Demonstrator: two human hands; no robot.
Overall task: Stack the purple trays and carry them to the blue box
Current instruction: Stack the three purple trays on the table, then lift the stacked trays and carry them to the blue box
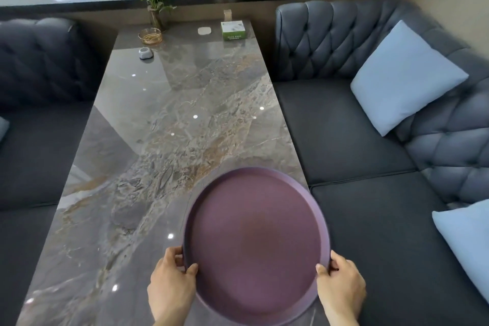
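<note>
A round purple tray (255, 241) fills the lower middle of the head view, over the near right corner of the marble table (164, 140). My left hand (170, 283) grips its left rim, thumb over the edge. My right hand (341, 286) grips the right rim the same way. A second rim edge shows under the tray's near side, so it may be a stack; I cannot tell how many. The tray's right side overhangs the table's edge above the sofa. No blue box is in view.
Dark tufted sofas (370, 140) flank the table, with pale blue cushions (404, 79) on the right. At the table's far end stand a potted plant (156, 8), an amber glass ashtray (150, 36), a small white object (145, 53) and a green-and-white box (233, 30).
</note>
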